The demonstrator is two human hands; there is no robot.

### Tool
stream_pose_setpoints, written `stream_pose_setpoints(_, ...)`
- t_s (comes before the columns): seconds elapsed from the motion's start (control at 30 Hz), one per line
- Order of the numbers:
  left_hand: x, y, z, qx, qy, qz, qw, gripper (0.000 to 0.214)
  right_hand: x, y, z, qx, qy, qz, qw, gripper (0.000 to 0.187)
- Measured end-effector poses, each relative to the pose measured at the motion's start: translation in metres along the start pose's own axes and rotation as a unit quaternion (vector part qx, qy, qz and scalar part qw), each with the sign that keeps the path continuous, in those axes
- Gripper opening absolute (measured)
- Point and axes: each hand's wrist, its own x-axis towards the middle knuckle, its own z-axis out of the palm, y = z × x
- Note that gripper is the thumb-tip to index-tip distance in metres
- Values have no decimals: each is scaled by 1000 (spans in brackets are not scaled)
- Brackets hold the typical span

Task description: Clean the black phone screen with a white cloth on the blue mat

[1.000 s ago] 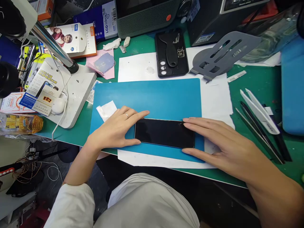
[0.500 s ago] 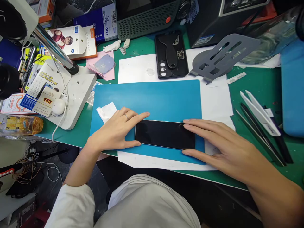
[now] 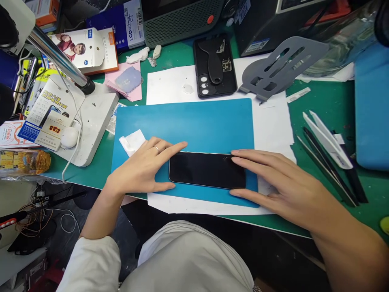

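A smartphone (image 3: 206, 170) with a dark screen lies face up on a blue mat (image 3: 182, 121). Around its left end is my left hand (image 3: 142, 166), wearing a ring. The left fingers are spread, with the index finger just beyond the far edge and the thumb by the near left corner. My right hand (image 3: 273, 178) spans the phone's right end. Its fingertips rest at the far edge and its thumb at the near edge. A folded white wipe (image 3: 132, 142) lies beside my left hand.
Behind the mat are a black phone case (image 3: 214, 67) and a grey metal stand (image 3: 282, 67). Several tweezers (image 3: 331, 146) lie at the right. A white lamp base (image 3: 97, 125) with packets on it stands at the left. White paper (image 3: 270, 121) sticks out under the mat.
The whole view has shifted slightly. My left thumb has drawn back a little to the left along the phone's near edge. The right hand keeps its place at the phone.
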Motion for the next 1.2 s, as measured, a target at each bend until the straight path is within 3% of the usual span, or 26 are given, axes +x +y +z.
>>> stream_pose_setpoints(0.43,3,-2,2,55,37,36,997,78,-1,0,2,12,-6,15,1000,73)
stream_pose_setpoints(1.2,2,-2,2,43,23,23,999,79,-4,1,-1,50,-32,44,997,82)
